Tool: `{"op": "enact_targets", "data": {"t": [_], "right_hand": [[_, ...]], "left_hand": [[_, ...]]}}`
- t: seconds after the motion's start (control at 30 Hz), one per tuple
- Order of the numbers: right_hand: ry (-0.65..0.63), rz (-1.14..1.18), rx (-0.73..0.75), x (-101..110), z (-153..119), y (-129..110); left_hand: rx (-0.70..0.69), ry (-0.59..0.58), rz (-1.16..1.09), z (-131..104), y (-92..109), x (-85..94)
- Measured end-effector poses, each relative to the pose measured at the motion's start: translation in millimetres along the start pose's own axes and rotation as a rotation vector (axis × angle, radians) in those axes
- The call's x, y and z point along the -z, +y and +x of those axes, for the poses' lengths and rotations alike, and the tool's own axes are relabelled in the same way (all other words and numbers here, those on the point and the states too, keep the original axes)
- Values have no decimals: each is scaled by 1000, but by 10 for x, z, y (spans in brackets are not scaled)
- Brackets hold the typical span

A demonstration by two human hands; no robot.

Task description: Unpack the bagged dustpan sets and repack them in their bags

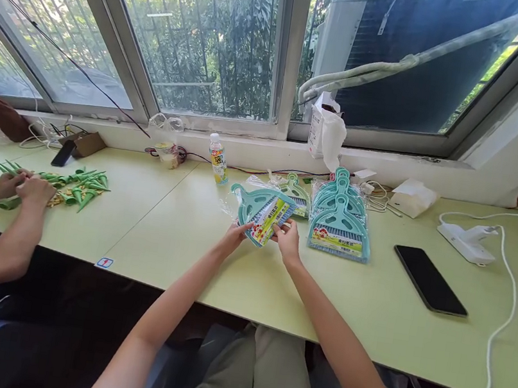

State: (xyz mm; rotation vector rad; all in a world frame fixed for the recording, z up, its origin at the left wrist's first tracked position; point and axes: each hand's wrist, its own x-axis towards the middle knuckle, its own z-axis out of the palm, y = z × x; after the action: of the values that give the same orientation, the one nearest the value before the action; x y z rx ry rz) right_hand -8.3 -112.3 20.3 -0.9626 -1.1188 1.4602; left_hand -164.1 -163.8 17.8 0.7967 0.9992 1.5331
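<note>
A teal dustpan-and-brush set (257, 205) with a yellow printed label is held tilted above the table, between both hands. My left hand (234, 237) grips its lower left edge, fingers closed on it. On the label's right side, my right hand (287, 238) pinches the set. Behind it lies a pale green dustpan set (294, 189) in clear wrapping, partly hidden. To the right is a pile of several wrapped teal dustpan sets (340, 222), labels facing up.
A drink bottle (218, 160), a tissue pack (327, 129) and a white power strip (466, 243) stand toward the window. A black phone (430, 280) lies on the right. At left, another person's hands (29, 187) handle green cone-shaped pieces (87, 191).
</note>
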Motion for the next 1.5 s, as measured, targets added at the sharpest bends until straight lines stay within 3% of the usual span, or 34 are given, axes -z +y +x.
{"op": "enact_targets", "data": {"t": [0.13, 0.33, 0.57, 0.77, 1.13, 1.33, 1.5], "right_hand": [[27, 65, -37, -11, -7, 58], [32, 180, -102, -83, -112, 27], [43, 340, -36, -32, -35, -32], [-74, 339, -35, 28, 33, -55], [96, 342, 49, 11, 24, 45], [70, 282, 44, 8, -2, 26], [119, 242, 69, -7, -27, 73]], "left_hand": [[-4, -3, 17, -2, -31, -50], [-60, 86, 94, 3, -29, -55], [-103, 66, 148, -57, -6, -125], [-80, 35, 128, -100, 18, -169], [2, 21, 51, -119, -181, -330], [-1, 49, 51, -116, -102, -317], [-41, 122, 122, -175, -80, -341]]}}
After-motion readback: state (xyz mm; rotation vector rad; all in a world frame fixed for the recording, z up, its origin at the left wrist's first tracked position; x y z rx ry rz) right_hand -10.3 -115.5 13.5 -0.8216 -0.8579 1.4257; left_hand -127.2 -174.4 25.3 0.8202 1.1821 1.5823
